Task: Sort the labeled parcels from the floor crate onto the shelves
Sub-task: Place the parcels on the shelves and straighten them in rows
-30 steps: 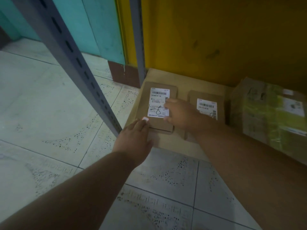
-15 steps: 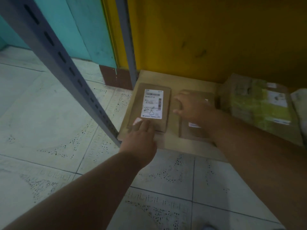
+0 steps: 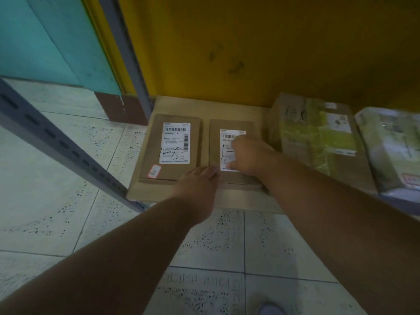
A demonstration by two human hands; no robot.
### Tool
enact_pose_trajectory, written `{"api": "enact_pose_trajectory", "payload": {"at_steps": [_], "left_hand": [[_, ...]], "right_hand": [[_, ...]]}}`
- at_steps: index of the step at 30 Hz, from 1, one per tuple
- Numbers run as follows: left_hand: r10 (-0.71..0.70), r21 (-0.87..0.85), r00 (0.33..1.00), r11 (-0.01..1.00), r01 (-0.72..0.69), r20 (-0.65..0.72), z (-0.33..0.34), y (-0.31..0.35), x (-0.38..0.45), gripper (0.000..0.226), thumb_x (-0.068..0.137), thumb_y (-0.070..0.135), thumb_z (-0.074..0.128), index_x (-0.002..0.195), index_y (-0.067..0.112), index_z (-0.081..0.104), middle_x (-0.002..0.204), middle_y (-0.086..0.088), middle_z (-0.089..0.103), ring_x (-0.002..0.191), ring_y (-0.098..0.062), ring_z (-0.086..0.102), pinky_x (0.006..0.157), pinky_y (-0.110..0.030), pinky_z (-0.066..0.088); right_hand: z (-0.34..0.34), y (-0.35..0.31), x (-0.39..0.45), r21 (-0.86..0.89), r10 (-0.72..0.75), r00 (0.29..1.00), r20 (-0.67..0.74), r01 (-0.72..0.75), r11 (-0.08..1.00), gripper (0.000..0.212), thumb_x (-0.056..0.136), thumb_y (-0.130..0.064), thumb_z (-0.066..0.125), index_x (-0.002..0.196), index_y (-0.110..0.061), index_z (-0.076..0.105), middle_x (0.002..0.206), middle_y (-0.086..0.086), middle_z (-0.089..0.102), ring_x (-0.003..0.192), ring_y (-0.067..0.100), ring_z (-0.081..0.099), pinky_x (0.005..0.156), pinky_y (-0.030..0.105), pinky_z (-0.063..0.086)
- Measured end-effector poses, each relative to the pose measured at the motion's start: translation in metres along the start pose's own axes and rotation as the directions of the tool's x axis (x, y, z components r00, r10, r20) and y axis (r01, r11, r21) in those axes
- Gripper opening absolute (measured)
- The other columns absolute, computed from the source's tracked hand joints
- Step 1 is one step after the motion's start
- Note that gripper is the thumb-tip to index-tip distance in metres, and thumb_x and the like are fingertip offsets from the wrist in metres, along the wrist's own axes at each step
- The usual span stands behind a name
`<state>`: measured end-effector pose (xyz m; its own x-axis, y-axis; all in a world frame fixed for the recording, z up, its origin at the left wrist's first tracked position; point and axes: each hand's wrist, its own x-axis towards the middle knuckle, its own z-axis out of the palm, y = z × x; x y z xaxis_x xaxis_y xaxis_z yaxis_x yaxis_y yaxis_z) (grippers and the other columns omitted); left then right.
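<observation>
Shelf (image 3: pixel 245 110) of bare board sits low by a yellow wall (image 3: pixel 272 42), above tiled floor (image 3: pixel 56 155). Two flat brown parcels lie on it side by side, labels up. The right hand (image 3: pixel 250 155) lies flat on the right parcel (image 3: pixel 216 142), fingers spread over its label. The left hand (image 3: pixel 197 185) rests at the front edge between both, fingers together, gripping nothing. The left parcel (image 3: pixel 154 142) lies untouched. Bulkier wrapped packages (image 3: pixel 318 142) sit further right.

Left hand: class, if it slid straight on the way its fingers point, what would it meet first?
Probably the right hand, lying on the right parcel. The left hand points up and rightward; depth is unclear.
</observation>
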<state>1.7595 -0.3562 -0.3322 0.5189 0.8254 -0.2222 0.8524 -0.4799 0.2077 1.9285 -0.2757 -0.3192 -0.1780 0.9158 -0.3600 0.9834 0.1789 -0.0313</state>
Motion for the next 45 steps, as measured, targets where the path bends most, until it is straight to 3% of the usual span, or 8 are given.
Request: {"api": "enact_pose_trajectory", "payload": {"at_steps": [10,15,20,23,27,30,34,45], "left_hand": [[-0.044,-0.03,0.999,0.999,0.044,-0.001,-0.005,-0.003,-0.005,0.061,0.095,0.017,0.05,0.153,0.017,0.03,0.161,-0.001,0.024,0.146,-0.022,0.026,0.119,-0.036,0.02],[-0.077,-0.061,0.997,0.995,0.075,-0.022,-0.004,0.002,-0.009,0.062,0.091,0.014,0.053,0.15,0.022,0.033,0.157,-0.001,0.03,0.142,-0.022,0.033,0.115,-0.037,0.028],[-0.006,-0.079,0.999,0.997,0.002,-0.053,-0.023,0.041,0.001,0.06,0.096,0.017,0.046,0.152,0.022,0.027,0.158,-0.005,0.027,0.143,-0.027,0.032,0.114,-0.043,0.032],[0.081,-0.095,0.99,0.991,-0.093,-0.118,-0.037,0.073,0.021,0.058,0.094,0.019,0.05,0.149,0.019,0.029,0.151,-0.008,0.033,0.132,-0.03,0.042,0.106,-0.044,0.041],[0.15,-0.064,0.982,0.985,-0.158,-0.115,-0.042,0.111,0.05,0.058,0.096,0.024,0.049,0.15,0.021,0.027,0.161,-0.007,0.017,0.128,-0.041,0.045,0.099,-0.052,0.046],[0.216,-0.017,0.97,0.976,-0.219,-0.109,-0.035,0.119,0.066,0.047,0.093,0.015,0.052,0.139,0.02,0.046,0.159,-0.006,0.026,0.124,-0.037,0.049,0.095,-0.051,0.05],[0.22,-0.06,0.962,0.971,-0.233,-0.16,-0.027,0.112,0.075,0.041,0.086,0.005,0.054,0.125,0.017,0.062,0.144,-0.005,0.049,0.121,-0.032,0.054,0.095,-0.048,0.051],[0.172,-0.104,0.959,0.974,-0.199,-0.225,-0.024,0.103,0.068,0.036,0.09,0.012,0.054,0.123,0.02,0.066,0.144,0.002,0.052,0.12,-0.029,0.055,0.096,-0.044,0.051]], "right_hand": [[-0.001,-0.01,-0.005,-0.002,-0.029,0.999,-0.012,0.029,1.0,0.059,0.084,-0.05,0.072,0.128,-0.013,0.058,0.126,0.009,0.058,0.11,0.027,0.058,0.091,0.043,0.053],[-0.025,0.006,-0.039,0.065,-0.051,0.994,-0.099,0.058,0.996,0.057,0.09,-0.043,0.066,0.138,-0.014,0.054,0.138,0.008,0.054,0.121,0.026,0.054,0.098,0.037,0.047],[-0.046,0.063,-0.097,0.111,0.123,0.974,-0.188,-0.103,0.988,0.049,0.093,-0.043,0.062,0.134,-0.017,0.055,0.132,0.009,0.057,0.12,0.028,0.053,0.095,0.036,0.046],[-0.04,0.104,-0.132,0.149,0.235,0.949,-0.21,-0.207,0.967,0.041,0.096,-0.035,0.056,0.132,-0.016,0.055,0.133,0.011,0.054,0.12,0.03,0.052,0.094,0.035,0.044],[-0.017,0.131,-0.167,0.161,0.297,0.934,-0.2,-0.268,0.95,0.044,0.092,-0.044,0.061,0.128,-0.018,0.056,0.129,0.008,0.055,0.118,0.028,0.054,0.096,0.037,0.046],[-0.005,0.136,-0.178,0.149,0.319,0.939,-0.133,-0.299,0.943,0.059,0.088,-0.049,0.066,0.138,-0.023,0.048,0.139,0.005,0.051,0.123,0.027,0.051,0.102,0.042,0.046],[0.001,0.143,-0.175,0.117,0.299,0.938,-0.174,-0.282,0.952,0.046,0.091,-0.033,0.065,0.135,-0.023,0.054,0.139,0.005,0.053,0.124,0.028,0.051,0.102,0.04,0.045],[-0.002,0.15,-0.158,0.076,0.222,0.96,-0.172,-0.212,0.974,0.047,0.092,-0.034,0.065,0.136,-0.026,0.055,0.139,0.003,0.053,0.126,0.025,0.048,0.105,0.037,0.041]]}}
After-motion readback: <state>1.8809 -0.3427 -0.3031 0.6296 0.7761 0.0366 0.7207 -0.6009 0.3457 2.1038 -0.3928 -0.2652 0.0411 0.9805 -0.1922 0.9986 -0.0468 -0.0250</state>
